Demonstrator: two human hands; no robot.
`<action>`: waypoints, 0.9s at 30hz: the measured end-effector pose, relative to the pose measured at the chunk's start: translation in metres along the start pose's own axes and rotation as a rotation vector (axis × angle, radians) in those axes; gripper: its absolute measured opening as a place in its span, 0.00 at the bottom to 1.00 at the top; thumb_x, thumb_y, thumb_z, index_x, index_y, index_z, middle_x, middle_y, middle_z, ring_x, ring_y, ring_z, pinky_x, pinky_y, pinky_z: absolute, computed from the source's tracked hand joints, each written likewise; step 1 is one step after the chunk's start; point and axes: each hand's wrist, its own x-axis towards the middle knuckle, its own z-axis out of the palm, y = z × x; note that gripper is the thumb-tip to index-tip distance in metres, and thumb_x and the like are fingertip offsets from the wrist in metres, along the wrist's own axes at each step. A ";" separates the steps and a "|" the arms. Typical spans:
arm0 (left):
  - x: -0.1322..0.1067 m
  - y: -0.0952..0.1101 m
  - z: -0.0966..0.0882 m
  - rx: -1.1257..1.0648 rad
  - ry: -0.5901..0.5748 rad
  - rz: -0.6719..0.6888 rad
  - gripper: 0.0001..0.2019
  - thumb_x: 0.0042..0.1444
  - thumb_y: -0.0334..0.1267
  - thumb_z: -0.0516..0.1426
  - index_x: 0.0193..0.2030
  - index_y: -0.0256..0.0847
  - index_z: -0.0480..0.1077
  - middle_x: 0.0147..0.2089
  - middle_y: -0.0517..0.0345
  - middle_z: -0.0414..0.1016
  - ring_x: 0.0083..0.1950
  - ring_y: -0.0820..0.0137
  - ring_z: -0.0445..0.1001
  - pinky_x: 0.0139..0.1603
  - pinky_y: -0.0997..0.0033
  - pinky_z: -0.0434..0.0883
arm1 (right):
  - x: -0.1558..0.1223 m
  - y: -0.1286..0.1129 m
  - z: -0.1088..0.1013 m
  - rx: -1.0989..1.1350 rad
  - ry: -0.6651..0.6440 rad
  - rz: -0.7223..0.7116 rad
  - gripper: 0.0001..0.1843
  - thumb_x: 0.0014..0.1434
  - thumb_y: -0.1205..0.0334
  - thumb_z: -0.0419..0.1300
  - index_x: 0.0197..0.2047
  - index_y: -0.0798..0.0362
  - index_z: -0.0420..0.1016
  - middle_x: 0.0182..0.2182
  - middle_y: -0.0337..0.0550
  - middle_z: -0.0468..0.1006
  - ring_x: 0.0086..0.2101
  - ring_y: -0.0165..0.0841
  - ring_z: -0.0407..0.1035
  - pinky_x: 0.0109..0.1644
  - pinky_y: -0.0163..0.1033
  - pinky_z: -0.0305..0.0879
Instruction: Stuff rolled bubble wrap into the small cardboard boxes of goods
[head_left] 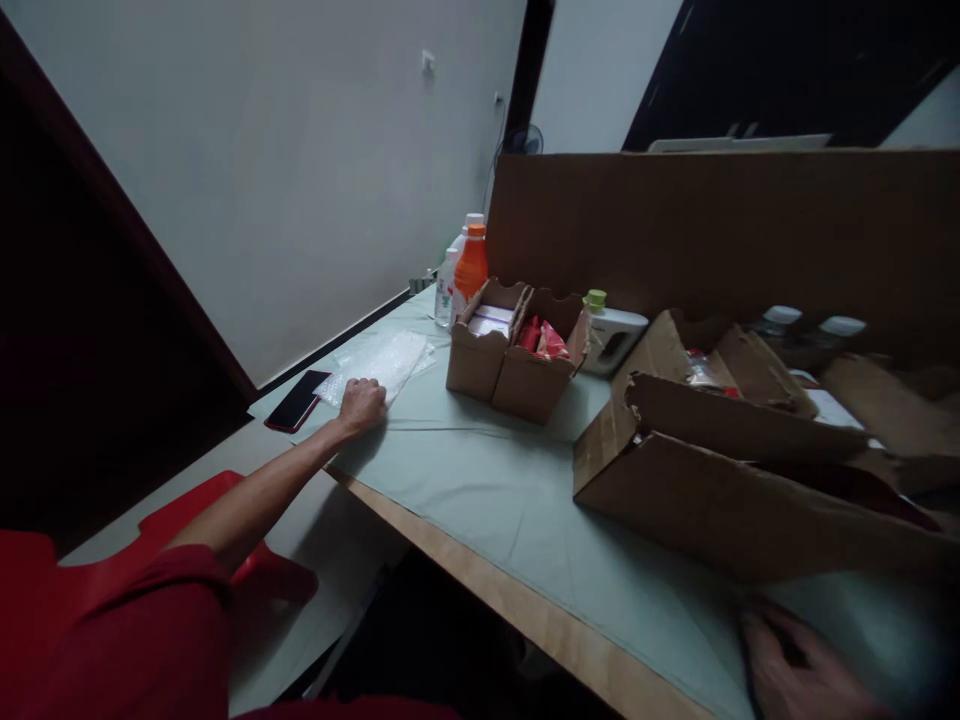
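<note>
My left hand [362, 405] reaches far out to the left end of the table, its fingers curled on the near edge of a stack of clear bubble-wrap sheets [386, 363]. A dark phone [297, 400] lies just left of that hand. My right hand [799, 665] is at the bottom right on the pale green table cover [480, 480], dark and smeared by motion. It sits just in front of a large torn cardboard box [720, 480]; its fingers cannot be made out.
Two small open cardboard boxes [514, 350] hold packets. Behind them stand an orange bottle [471, 268], a clear bottle [445, 288] and a white bottle with a green cap [611, 335]. A cardboard wall [720, 230] backs the table. A red chair [247, 560] stands at left.
</note>
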 end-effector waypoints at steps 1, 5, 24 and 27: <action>-0.001 0.007 -0.004 -0.028 0.011 0.004 0.10 0.64 0.37 0.59 0.48 0.35 0.74 0.53 0.45 0.75 0.54 0.58 0.74 0.57 0.50 0.71 | -0.004 -0.012 -0.003 -0.001 0.039 -0.002 0.14 0.50 0.48 0.57 0.34 0.46 0.78 0.42 0.58 0.81 0.44 0.56 0.74 0.49 0.59 0.68; -0.016 0.057 -0.011 -0.228 0.035 0.049 0.08 0.56 0.30 0.56 0.37 0.35 0.78 0.45 0.46 0.79 0.49 0.58 0.77 0.54 0.58 0.71 | -0.030 -0.079 -0.005 0.115 0.208 -0.120 0.17 0.57 0.48 0.55 0.38 0.50 0.77 0.49 0.56 0.80 0.50 0.50 0.73 0.57 0.55 0.66; -0.145 0.150 0.005 -0.751 -0.171 0.468 0.09 0.56 0.32 0.55 0.39 0.39 0.76 0.50 0.49 0.79 0.46 0.64 0.77 0.38 0.70 0.73 | -0.061 -0.138 0.037 0.294 -0.434 0.052 0.18 0.49 0.53 0.57 0.38 0.55 0.77 0.26 0.42 0.78 0.28 0.37 0.72 0.34 0.39 0.68; -0.144 0.155 0.015 -0.697 -0.170 0.516 0.09 0.55 0.30 0.56 0.39 0.40 0.76 0.50 0.49 0.78 0.47 0.63 0.77 0.44 0.66 0.75 | -0.046 -0.112 0.010 0.172 -0.356 0.036 0.20 0.47 0.54 0.58 0.41 0.55 0.77 0.30 0.44 0.79 0.32 0.39 0.73 0.38 0.41 0.69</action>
